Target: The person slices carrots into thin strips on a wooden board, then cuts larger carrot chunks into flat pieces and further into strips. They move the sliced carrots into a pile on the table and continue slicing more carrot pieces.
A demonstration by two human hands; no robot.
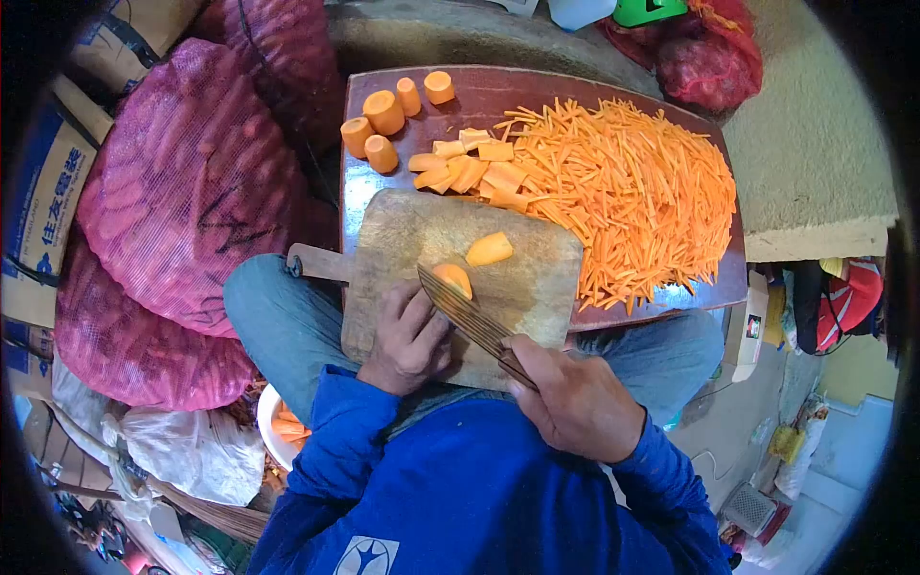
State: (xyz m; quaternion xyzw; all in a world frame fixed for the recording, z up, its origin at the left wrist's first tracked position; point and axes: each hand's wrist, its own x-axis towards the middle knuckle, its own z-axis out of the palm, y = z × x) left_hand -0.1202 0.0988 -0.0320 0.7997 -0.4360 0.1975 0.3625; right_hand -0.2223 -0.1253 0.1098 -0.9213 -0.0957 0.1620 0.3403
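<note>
A wooden cutting board [388, 244] with a handle rests across my lap. My right hand [585, 402] is wrapped round the handle of a knife [470, 318], whose blade points up and left over the board. The blade partly covers a carrot piece [453, 278]. Just left of that piece is my left hand [410, 335], its fingers curled; whether they grip the carrot is hidden. A flat carrot slice [490, 249] lies above on the board. Beyond it are carrot slabs [503, 175] and a big heap of carrot strips [642, 196].
The red-brown table [594, 84] also bears several upright carrot chunks [384, 112] at its back left. Large red mesh sacks [192, 192] crowd the left side. A white bowl [271, 436] of carrot pieces sits low left. A concrete ledge [815, 125] is at the right.
</note>
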